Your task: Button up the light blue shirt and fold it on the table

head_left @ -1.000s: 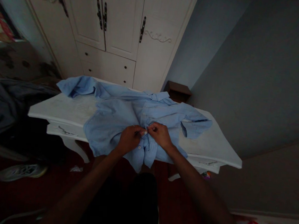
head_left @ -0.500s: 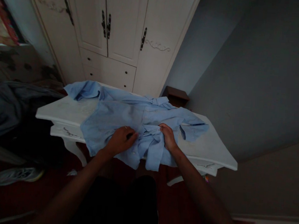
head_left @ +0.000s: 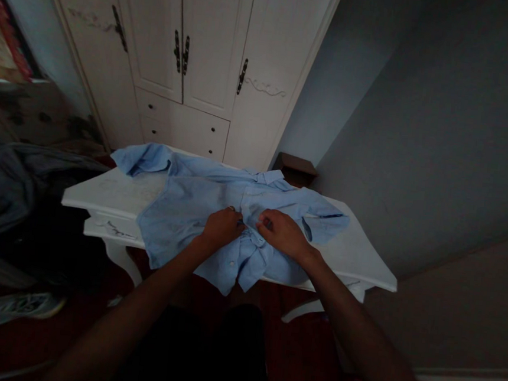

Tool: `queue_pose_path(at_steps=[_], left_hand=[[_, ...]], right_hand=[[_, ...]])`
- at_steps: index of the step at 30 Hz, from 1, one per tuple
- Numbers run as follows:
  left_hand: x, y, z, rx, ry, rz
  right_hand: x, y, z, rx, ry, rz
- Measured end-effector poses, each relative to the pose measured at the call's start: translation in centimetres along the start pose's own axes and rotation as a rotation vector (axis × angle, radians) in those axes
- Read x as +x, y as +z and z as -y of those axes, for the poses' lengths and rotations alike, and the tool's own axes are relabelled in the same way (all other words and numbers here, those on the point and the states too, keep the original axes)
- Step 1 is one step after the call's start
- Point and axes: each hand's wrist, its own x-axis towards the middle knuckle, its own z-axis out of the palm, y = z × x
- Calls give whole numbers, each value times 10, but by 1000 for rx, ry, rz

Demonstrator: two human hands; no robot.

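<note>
A light blue button-up shirt [head_left: 196,191] lies spread over a white table [head_left: 364,247], its collar near the far edge and its lower hem hanging over the near edge. The two sleeves reach out to the left and right. My left hand [head_left: 224,228] is closed on the shirt's front near the button line, fingers curled under and partly hidden. Just right of it, my right hand [head_left: 280,231] pinches the shirt's other front edge, thumb and forefinger together. Bunched cloth lies below and between the hands. A pale button [head_left: 231,264] shows low on the front.
Behind the table stands a white wardrobe [head_left: 213,44] with dark handles. A small brown box-like piece [head_left: 298,166] sits by the grey wall. Dark grey clothing [head_left: 18,187] is heaped on the left, above a shoe [head_left: 17,306] on the red floor.
My right hand has moved left along the shirt front, close to my left hand, which shifted slightly right and up. The loose flap of cloth it held has dropped toward the middle.
</note>
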Motion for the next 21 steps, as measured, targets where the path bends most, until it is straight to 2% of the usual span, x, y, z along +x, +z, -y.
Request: queue_pose_path(at_steps=[2, 5, 11, 21], left_hand=[[0, 6, 3, -15, 7, -32], [0, 14, 9, -60, 31, -69], [0, 18, 15, -199, 75, -93], [0, 18, 11, -174, 55, -52]], right_hand=[[11, 7, 6, -23, -33, -1], [30, 20, 6, -71, -92, 69], [47, 25, -16, 41, -262, 174], [42, 47, -36, 305, -227, 42]])
